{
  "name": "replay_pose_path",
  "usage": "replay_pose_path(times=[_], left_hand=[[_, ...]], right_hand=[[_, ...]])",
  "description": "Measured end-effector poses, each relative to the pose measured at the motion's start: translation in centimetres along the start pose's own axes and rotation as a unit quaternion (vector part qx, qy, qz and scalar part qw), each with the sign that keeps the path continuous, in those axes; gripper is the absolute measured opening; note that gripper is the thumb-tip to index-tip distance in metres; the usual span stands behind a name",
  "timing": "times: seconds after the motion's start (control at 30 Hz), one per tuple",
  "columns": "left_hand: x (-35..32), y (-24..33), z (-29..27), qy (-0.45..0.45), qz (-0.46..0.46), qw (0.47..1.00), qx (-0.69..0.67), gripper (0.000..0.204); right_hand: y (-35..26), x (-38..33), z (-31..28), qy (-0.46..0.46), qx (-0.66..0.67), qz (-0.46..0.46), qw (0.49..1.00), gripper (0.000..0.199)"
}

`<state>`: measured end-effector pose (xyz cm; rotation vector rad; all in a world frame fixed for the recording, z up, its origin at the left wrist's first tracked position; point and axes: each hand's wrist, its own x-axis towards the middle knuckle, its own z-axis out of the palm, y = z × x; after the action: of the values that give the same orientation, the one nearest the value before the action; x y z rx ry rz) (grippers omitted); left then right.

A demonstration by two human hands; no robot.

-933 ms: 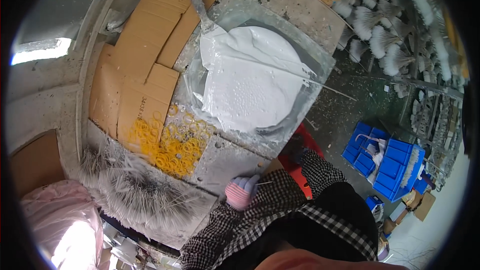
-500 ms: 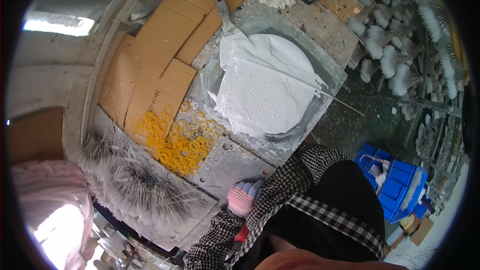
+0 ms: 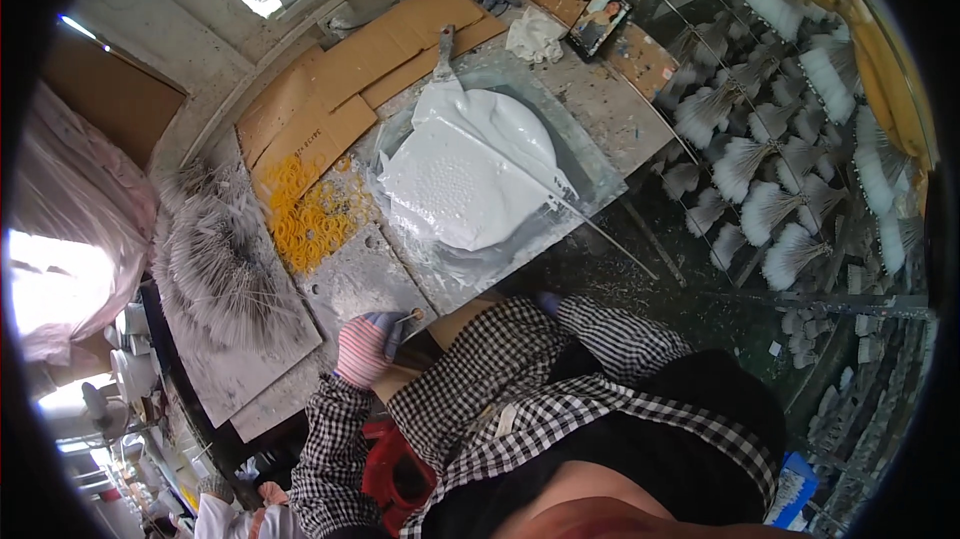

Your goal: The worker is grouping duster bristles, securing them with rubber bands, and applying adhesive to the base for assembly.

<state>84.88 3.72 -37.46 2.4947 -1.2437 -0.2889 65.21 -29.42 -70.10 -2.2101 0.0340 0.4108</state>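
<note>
The left hand (image 3: 365,347), in a striped glove, has its fingers curled round a thin pale stick (image 3: 408,320), whose far tip points toward one o'clock over the near corner of a grey plate (image 3: 365,284). That plate, lying at twelve o'clock from the hand, is bare near its middle. The right hand (image 3: 548,302) shows only as a bit of glove at the sleeve's end, between two and three o'clock, past the bench edge (whether it grips anything, I cannot tell).

Measured from the left hand, yellow rings (image 3: 310,219) lie heaped at eleven o'clock, and a spread of loose pale bristle bundles (image 3: 225,284) at ten. A round mass of white paste (image 3: 470,179) sits at one o'clock, with a spatula handle (image 3: 445,51) rising beyond it and a long thin rod (image 3: 600,229) jutting out toward two. Pale brush-like tufts (image 3: 745,154) hang past that rod, also toward two.

The step in hand seems to be handling this single stick at the bench's near edge. Any move from here would call for a light, steady pinch, with the tip kept clear of the plate's corner.
</note>
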Motion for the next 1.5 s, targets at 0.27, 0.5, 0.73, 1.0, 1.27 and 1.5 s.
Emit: replay_pose_path(times=[0.27, 0.5, 0.73, 1.0, 1.27, 1.5], left_hand=[[0.0, 0.2, 2.6, 0.121, -0.032, 0.992, -0.006, 0.015], [0.3, -0.7, 3.0, 0.107, -0.006, 0.992, -0.073, 0.017], [0.7, -0.5, 1.7, 0.083, 0.024, 0.994, -0.063, 0.020], [-0.2, -0.2, 2.0, 0.083, -0.026, 0.995, -0.042, 0.017], [0.7, -0.1, 3.5, 0.147, -0.032, 0.988, -0.019, 0.018], [-0.4, -0.9, 4.7, 0.184, -0.038, 0.982, 0.011, 0.021]], right_hand=[[5.8, -6.6, 0.5, -0.034, 0.100, 0.197, 0.975, 0.045], [-0.6, -2.8, 1.2, -0.022, 0.099, 0.263, 0.960, 0.042], [-4.4, 3.0, 0.3, -0.012, 0.057, 0.271, 0.961, 0.040], [-3.4, -0.8, -1.3, -0.041, -0.030, 0.225, 0.973, 0.038], [0.5, -6.7, -2.2, -0.019, -0.107, 0.187, 0.976, 0.037], [-22.9, -11.9, -17.6, -0.018, -0.280, 0.137, 0.950, 0.028]])
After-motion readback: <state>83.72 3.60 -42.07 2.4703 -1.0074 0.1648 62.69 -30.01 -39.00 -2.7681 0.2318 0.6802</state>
